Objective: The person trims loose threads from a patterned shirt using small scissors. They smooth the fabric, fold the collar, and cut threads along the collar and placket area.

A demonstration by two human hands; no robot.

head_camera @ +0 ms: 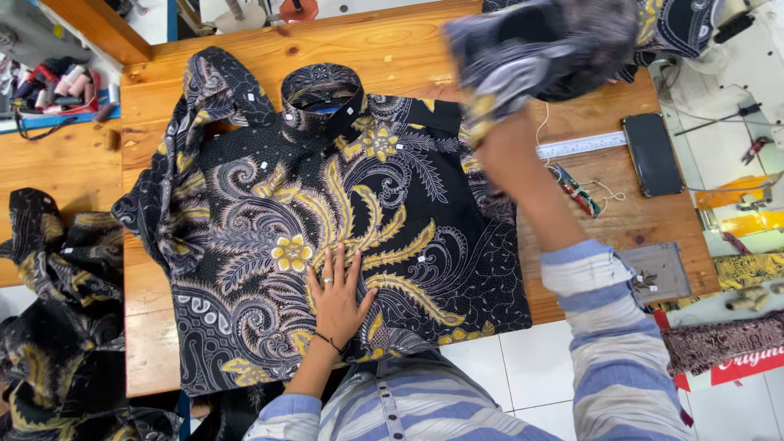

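Observation:
A black shirt with a gold and grey floral pattern lies front down on the wooden table, collar toward the far edge. My left hand rests flat on its lower middle, fingers spread, pressing the cloth. My right hand is raised over the shirt's right side and grips the right sleeve, which is lifted and blurred above the table. The left sleeve lies folded near the far left corner.
A metal ruler, thread snips and a dark phone lie on the table's right. A grey square plate sits near the right front edge. More patterned cloth is piled at left; thread spools at far left.

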